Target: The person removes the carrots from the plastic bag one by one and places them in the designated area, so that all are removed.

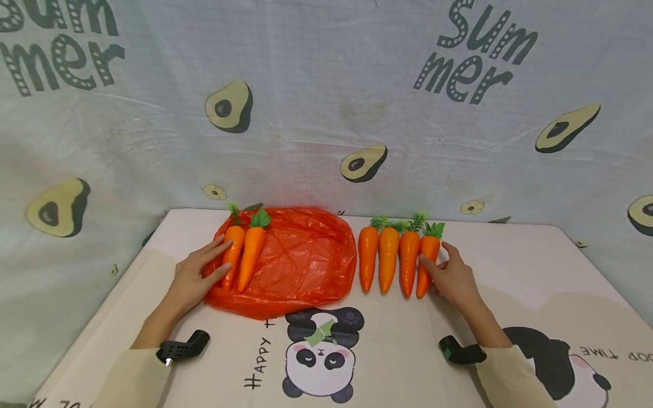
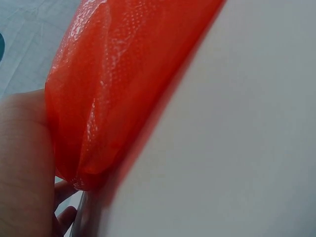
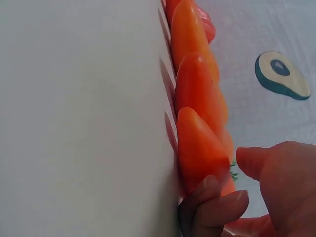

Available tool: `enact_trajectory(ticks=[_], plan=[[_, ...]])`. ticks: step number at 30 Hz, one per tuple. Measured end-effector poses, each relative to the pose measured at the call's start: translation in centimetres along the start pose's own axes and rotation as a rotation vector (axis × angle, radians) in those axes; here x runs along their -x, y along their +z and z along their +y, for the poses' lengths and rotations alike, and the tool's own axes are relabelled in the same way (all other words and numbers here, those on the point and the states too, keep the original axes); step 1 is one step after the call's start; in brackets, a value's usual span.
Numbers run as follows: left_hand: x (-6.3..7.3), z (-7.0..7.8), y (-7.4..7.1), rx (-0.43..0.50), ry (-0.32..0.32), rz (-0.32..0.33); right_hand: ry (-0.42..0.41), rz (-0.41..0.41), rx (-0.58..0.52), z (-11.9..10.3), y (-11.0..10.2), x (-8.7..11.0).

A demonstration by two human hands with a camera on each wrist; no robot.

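Two carrots with green tops lie on a red plastic bag (image 1: 306,266): an outer carrot (image 1: 234,249) and one beside it (image 1: 252,258). My left hand (image 1: 196,275) rests at the bag's left side, with extended fingers touching the outer carrot. In the left wrist view, the bag (image 2: 108,89) hides most of the fingers. Right of the bag, several carrots (image 1: 389,260) lie side by side. At the rightmost carrot (image 1: 426,266) is my right hand (image 1: 454,277), its thumb over the carrot and fingers along its right side. The right wrist view shows a small gap between thumb and carrot (image 3: 200,148).
A pale table mat (image 1: 398,351) printed with pandas and lettering lies beneath everything. Behind the table hangs a light cloth (image 1: 306,90) with avocado and "summer" prints. Each wrist wears a black strapped device, one on the left (image 1: 183,347) and one on the right (image 1: 461,350).
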State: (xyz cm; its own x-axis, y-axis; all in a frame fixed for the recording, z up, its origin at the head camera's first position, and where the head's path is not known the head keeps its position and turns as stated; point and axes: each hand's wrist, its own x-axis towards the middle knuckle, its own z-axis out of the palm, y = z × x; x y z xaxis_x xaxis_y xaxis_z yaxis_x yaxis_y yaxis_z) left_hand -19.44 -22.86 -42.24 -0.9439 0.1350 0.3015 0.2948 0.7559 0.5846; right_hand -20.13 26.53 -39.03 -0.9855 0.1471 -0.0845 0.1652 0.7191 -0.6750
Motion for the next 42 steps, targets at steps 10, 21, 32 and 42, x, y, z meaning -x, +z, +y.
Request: enact_trajectory(ticks=[10,21,32,42], plan=[[0.1,-0.1,0.1,-0.014,0.002,0.006,-0.086,0.183,-0.013,-3.7,-0.7,1.1],[-0.1,-0.6,0.2,-0.01,-0.003,-0.01,-0.232,0.133,-0.139,-10.4,4.8,2.1],[-0.1,-0.9,0.1,-0.005,0.017,0.005,-0.307,0.043,-0.221,-15.3,10.4,3.0],[-0.1,-0.8,0.0,-0.005,0.025,0.002,-0.399,-0.069,-0.239,-18.8,15.3,4.0]])
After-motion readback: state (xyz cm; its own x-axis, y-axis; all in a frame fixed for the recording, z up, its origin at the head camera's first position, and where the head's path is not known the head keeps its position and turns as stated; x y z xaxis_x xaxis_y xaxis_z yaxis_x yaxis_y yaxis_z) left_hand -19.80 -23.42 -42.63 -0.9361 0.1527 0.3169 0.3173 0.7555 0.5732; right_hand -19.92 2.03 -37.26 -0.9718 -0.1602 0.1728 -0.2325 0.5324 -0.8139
